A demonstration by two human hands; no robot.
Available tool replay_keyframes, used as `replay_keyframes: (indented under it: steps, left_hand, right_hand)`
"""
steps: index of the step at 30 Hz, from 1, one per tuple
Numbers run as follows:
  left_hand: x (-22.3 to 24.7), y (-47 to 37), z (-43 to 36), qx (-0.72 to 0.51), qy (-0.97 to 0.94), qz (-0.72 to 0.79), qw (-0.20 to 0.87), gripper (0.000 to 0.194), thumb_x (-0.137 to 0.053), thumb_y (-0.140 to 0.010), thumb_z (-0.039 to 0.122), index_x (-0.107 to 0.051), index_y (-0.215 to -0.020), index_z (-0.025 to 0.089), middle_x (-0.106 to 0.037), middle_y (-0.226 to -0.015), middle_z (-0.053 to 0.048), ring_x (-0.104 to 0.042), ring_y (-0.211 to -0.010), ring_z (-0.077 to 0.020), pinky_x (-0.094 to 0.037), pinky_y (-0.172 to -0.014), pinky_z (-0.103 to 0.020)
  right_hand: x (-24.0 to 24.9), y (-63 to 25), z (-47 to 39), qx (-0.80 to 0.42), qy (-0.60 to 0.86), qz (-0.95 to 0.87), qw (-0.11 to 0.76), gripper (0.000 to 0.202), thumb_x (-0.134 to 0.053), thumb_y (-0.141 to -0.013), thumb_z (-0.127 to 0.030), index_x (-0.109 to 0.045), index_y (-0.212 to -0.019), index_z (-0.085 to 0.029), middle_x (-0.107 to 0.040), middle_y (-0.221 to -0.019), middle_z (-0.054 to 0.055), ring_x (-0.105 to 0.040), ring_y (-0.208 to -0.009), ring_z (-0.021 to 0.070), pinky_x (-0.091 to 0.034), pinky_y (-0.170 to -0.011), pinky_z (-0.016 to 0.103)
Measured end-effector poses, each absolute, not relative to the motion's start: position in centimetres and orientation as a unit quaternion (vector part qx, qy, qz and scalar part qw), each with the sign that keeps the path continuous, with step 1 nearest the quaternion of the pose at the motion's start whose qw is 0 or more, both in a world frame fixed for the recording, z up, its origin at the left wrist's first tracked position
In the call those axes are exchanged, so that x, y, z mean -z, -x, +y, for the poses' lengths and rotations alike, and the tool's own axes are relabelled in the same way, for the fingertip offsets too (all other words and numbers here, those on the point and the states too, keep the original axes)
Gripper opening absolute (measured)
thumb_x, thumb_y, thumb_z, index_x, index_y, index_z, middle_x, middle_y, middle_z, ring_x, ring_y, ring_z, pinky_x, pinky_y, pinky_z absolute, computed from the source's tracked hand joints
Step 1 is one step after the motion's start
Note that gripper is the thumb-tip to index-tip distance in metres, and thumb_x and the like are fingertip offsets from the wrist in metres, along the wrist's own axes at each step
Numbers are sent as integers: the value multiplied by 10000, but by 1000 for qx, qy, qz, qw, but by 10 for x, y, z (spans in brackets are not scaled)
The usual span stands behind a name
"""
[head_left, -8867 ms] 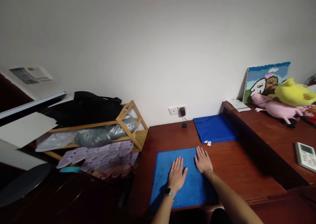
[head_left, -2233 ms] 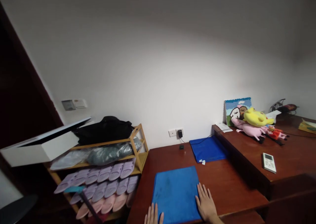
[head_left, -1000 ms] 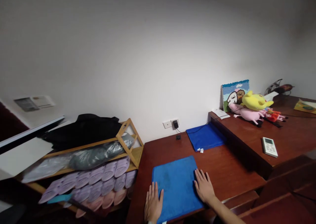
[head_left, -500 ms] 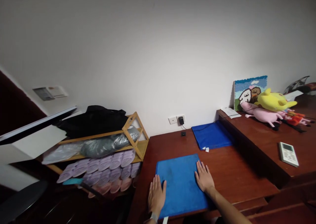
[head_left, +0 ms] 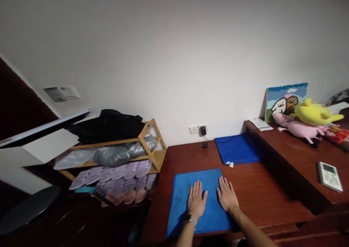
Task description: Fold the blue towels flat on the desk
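Note:
A light blue cloth [head_left: 181, 192] lies flat on the reddish-brown desk [head_left: 261, 189], with dark marks on its left half. My left hand [head_left: 196, 200] rests palm down on the middle of the cloth, fingers stretched and slightly apart, a watch or band on its wrist. On the cloth's right edge lies my right hand [head_left: 228, 195], also flat with its fingers spread. Neither hand holds anything. Behind them, near the wall, a darker blue folded cloth [head_left: 237, 149] has small white tags at its front edge.
A wooden rack [head_left: 160, 156] with lilac slippers [head_left: 143, 167] and a black bag [head_left: 109, 127] stands left. On the raised right surface are plush toys [head_left: 313, 112], a dog picture [head_left: 286, 100], and a white remote-like device [head_left: 329, 176]. A plug [head_left: 203, 130] is in the wall.
My left hand has moved right, from the cloth's left edge to its middle. My right hand stays at the right edge. The view has shifted slightly.

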State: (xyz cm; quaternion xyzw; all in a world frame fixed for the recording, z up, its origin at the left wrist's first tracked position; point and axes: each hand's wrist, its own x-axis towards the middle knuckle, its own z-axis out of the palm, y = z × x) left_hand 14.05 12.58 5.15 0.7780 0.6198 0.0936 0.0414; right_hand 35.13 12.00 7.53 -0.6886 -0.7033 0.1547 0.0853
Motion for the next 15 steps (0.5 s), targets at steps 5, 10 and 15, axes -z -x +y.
replay_keyframes:
  steps: [5,10,15]
  left_hand:
    - [-52,-47,127,-88,-700,709,-1,742,-227,-1058,583,-308,-1634,123,-301,-1706,-124,-289,-1586,-279,-274,-1299,-504]
    - [-44,-27,125,-106,-697,709,-17,786,-226,-1045,625,-308,-1634,112,-294,-1711,-126,-285,-1587,-274,-274,-1300,-479]
    - [-36,-28,126,-129,-701,702,-23,771,-251,-1046,620,-304,-1638,129,-311,-1705,-129,-302,-1580,-285,-292,-1292,-509]
  right_hand:
    - [-71,-349,120,-144,693,-701,85,698,-170,-1042,-449,-180,-1659,-123,-170,-1740,30,-120,-1621,227,-68,-1318,441]
    - [-67,-348,126,-140,696,-699,84,686,-199,-1038,-443,-244,-1655,-148,-227,-1728,41,-169,-1614,237,-91,-1314,458]
    - [-79,-350,154,-137,692,-703,95,669,-185,-1041,-418,-245,-1658,-167,-220,-1731,22,-170,-1613,235,-99,-1314,457]
